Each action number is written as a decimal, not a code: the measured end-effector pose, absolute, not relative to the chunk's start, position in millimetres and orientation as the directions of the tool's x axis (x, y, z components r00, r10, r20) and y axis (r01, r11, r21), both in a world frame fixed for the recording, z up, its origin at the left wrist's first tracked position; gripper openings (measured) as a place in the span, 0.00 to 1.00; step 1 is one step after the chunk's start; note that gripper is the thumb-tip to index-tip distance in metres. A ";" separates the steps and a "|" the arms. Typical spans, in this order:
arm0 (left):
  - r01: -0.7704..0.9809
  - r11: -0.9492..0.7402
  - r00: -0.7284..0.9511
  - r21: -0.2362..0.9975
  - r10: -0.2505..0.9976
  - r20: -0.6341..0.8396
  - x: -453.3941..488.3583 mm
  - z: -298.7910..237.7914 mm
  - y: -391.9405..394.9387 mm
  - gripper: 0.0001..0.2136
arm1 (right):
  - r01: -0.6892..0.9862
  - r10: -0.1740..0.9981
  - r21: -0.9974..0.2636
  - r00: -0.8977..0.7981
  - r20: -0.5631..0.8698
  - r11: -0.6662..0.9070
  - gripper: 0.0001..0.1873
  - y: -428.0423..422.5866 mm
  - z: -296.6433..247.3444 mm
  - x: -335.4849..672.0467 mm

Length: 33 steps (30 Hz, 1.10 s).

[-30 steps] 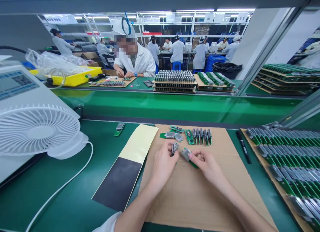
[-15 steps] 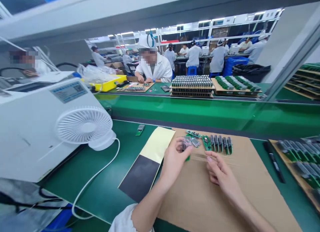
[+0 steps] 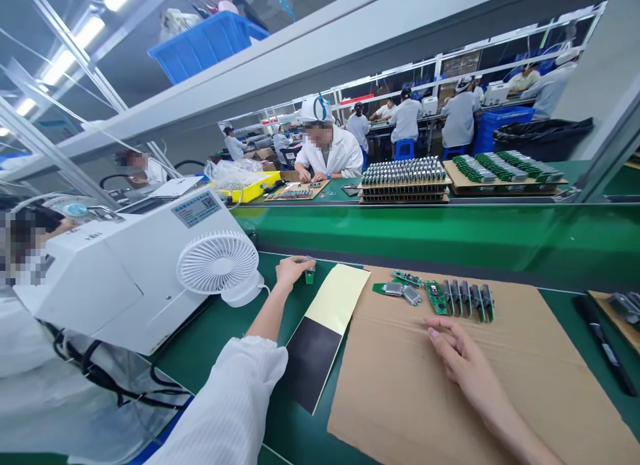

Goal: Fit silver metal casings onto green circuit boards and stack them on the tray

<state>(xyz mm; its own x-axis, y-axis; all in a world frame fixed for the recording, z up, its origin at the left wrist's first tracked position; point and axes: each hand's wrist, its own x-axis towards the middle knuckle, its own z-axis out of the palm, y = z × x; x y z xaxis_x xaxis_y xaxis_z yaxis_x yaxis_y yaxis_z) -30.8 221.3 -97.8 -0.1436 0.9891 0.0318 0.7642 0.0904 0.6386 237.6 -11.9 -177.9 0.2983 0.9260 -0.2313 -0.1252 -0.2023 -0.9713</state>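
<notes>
My left hand reaches far out over the green tabletop, fingers closed on the upper end of a small green circuit board. Fingertips hide part of that board. Above the cardboard sheet, my right hand hovers with loosely bent fingers, thumb apart, holding nothing. Beyond it lie loose circuit boards with silver modules and a board lying face up. Beside them, several boards stand on edge in a row.
A yellow and black sheet lies between my hands. Left of it stand a white fan and a white machine. A black marker pen is on the right. Across the green barrier, a co-worker sits near stacked board trays.
My left hand has moved left from the loose boards on the cardboard to the single board near the fan. The view has turned left. My right hand stays over the cardboard.
</notes>
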 end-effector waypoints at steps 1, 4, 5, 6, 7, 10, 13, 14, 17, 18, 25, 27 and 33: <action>0.789 0.071 -0.118 0.611 0.992 0.038 -29.9 -101.9 220.6 0.16 | -0.116 0.927 -0.975 0.306 -0.217 -0.190 0.32 -11.7 -180.0 237.8; 0.847 -0.016 -0.013 0.532 0.999 0.051 -25.6 -112.8 214.4 0.15 | -0.085 0.926 -0.982 0.330 -0.185 -0.166 0.28 -11.3 -185.7 238.1; 0.858 -0.053 0.017 0.511 0.997 0.074 -23.8 -116.1 211.2 0.15 | -0.074 0.925 -0.983 0.335 -0.181 -0.166 0.27 -11.1 -187.2 238.3; 0.865 -0.091 0.046 0.493 0.994 0.103 -22.0 -119.1 207.7 0.14 | -0.064 0.924 -0.984 0.338 -0.179 -0.167 0.27 -10.9 -188.4 238.4; 0.868 -0.130 0.074 0.479 0.988 0.134 -20.5 -121.8 204.0 0.15 | -0.055 0.924 -0.984 0.340 -0.178 -0.169 0.28 -10.8 -189.4 238.6; 0.859 -0.240 0.152 0.453 0.963 0.223 -18.7 -129.0 193.9 0.15 | -0.039 0.924 -0.983 0.336 -0.182 -0.180 0.28 -10.7 -192.0 238.8; 0.840 -0.325 0.220 0.435 0.936 0.275 -22.3 -135.0 190.2 0.16 | -0.016 0.923 -0.984 0.344 -0.174 -0.179 0.27 -11.3 -194.8 239.0; 0.837 -0.344 0.239 0.426 0.930 0.280 -24.5 -136.8 191.2 0.17 | -0.006 0.923 -0.985 0.347 -0.166 -0.174 0.27 -11.5 -195.8 239.1; 0.841 -0.378 0.285 0.388 0.918 0.275 -31.5 -139.8 199.6 0.17 | 0.022 0.925 -0.988 0.356 -0.136 -0.154 0.26 -11.6 -197.8 240.0; 0.842 -0.389 0.299 0.374 0.914 0.276 -33.4 -139.6 202.9 0.16 | 0.029 0.926 -0.988 0.356 -0.129 -0.149 0.26 -11.5 -198.1 240.4; 0.714 -0.651 0.469 0.257 0.719 0.513 -14.4 -116.6 177.3 0.16 | 0.038 0.946 -0.991 0.306 -0.110 -0.128 0.23 -11.5 -193.6 238.4; 0.613 -0.763 0.526 0.205 0.588 0.615 3.1 -106.7 150.4 0.19 | 0.048 0.955 -0.992 0.278 -0.101 -0.119 0.22 -12.7 -189.5 236.2; 0.294 -0.954 0.603 0.052 0.227 0.764 48.6 -80.2 84.8 0.25 | 0.125 0.971 -0.990 0.237 -0.040 -0.071 0.22 -12.6 -170.0 236.0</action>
<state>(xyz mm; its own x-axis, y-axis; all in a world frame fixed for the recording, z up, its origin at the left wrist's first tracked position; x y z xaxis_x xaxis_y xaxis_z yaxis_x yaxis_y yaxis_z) 48.6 84.8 -80.2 0.6035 0.2275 0.7642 0.2941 -0.9544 0.0518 236.0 -12.6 -170.0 0.2372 0.9707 -0.0397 0.1250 -0.0710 -0.9896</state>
